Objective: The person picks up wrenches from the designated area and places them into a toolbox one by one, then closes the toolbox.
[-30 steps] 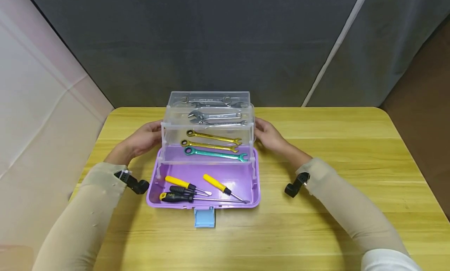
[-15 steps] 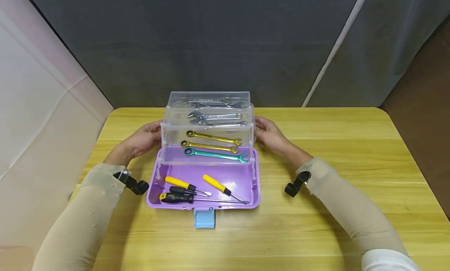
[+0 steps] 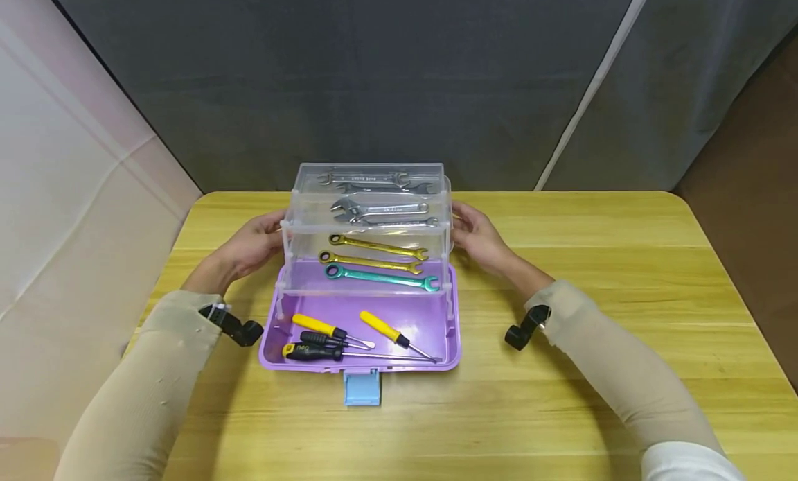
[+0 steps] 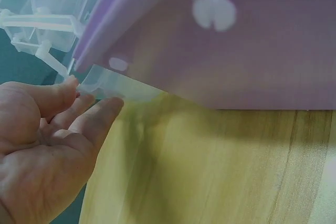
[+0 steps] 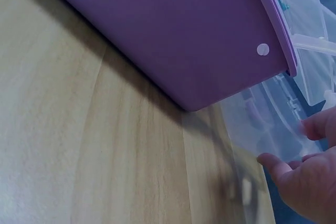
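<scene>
A purple toolbox stands unfolded on the table, its clear stepped trays raised over the back. Silver wrenches lie in the upper trays, with gold wrenches and a green wrench below. Several screwdrivers lie in the purple base. At the box's back left, my left hand pinches the edge of the clear lid, which hangs behind the box. My right hand grips the lid's other side; in the right wrist view, thumb and fingers straddle the clear plastic.
A light blue latch hangs from the box's front rim. The wooden table extends to both sides and in front. A dark grey partition rises just behind the table's back edge, and a white cloth hangs at the left.
The clear trays and the wrenches in them have shifted slightly toward the front and left. Both hands have moved only a little, and the purple base stays put.
</scene>
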`<action>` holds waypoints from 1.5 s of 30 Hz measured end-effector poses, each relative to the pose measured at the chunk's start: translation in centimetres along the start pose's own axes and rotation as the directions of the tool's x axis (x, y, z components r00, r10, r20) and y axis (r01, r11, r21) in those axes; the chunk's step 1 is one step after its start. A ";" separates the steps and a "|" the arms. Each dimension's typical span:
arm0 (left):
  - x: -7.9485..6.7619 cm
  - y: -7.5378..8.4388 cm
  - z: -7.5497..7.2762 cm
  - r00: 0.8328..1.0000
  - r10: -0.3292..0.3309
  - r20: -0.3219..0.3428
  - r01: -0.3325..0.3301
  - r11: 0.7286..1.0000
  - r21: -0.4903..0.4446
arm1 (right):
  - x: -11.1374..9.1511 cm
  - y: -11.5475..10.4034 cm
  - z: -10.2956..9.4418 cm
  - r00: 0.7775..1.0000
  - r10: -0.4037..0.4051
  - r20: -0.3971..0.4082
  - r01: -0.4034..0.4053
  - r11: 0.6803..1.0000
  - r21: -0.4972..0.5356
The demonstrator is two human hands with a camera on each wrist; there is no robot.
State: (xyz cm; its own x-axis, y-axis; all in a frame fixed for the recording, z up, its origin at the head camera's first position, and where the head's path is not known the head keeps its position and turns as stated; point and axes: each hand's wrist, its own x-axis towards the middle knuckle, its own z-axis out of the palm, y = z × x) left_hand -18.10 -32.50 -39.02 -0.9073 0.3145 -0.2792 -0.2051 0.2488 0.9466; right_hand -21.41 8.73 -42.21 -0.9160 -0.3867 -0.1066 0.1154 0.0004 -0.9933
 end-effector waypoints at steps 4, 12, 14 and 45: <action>0.0 0.2 0.0 0.998 0.040 -0.038 -0.040 0.999 -0.017 | 0.1 0.0 0.0 0.997 -0.082 -0.011 0.082 0.996 -0.031; -0.5 1.1 0.0 0.994 0.014 -0.111 0.001 0.991 0.135 | 0.3 -0.3 -0.2 0.979 -0.201 -0.041 0.194 0.972 -0.129; -0.6 1.4 0.0 0.993 0.005 -0.119 0.013 0.989 0.149 | 0.2 -0.5 -0.2 0.974 -0.222 -0.040 0.214 0.967 -0.137; -6.7 8.5 1.2 0.994 0.072 -0.079 -0.076 0.995 -0.057 | -5.4 -9.6 1.3 0.996 -0.066 -0.057 0.056 0.985 -0.166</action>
State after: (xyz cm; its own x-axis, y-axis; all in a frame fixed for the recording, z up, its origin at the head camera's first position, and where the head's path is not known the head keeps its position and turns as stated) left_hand -13.29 -31.44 -29.33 -0.9458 0.2581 -0.1971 -0.1558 0.1717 0.9727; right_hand -17.05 9.62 -32.02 -0.9420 -0.3329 -0.0432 -0.0011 0.1317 -0.9913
